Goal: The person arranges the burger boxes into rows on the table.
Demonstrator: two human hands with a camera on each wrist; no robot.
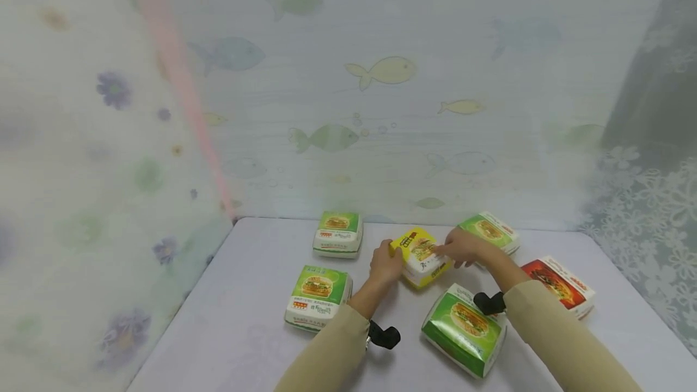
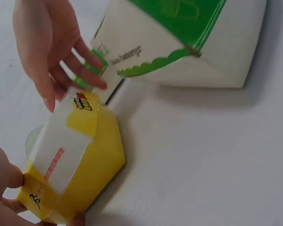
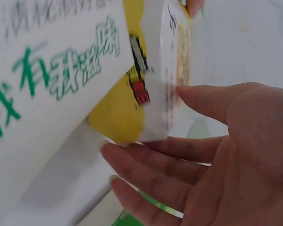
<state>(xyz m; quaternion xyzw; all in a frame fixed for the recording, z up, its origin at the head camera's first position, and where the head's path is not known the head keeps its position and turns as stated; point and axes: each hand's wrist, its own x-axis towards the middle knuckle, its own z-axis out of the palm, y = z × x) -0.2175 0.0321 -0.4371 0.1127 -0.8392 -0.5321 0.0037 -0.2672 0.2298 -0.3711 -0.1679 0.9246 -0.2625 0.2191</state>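
A yellow-and-white burger box is between both hands, tilted on the table. My left hand grips its left end; in the left wrist view its fingertips curl about the box's corner. My right hand is at the other end. Seen from the right wrist, the thumb meets the box's edge while the other fingers stretch loosely beneath it. A green-and-white burger box lies just behind the right hand. Nearer the forearms sits a larger green box.
Two more green burger boxes, a far one and a near one, stand on the left. A red-and-white box lies right of the right forearm. White cloth covers the table; patterned curtains hang behind and beside it.
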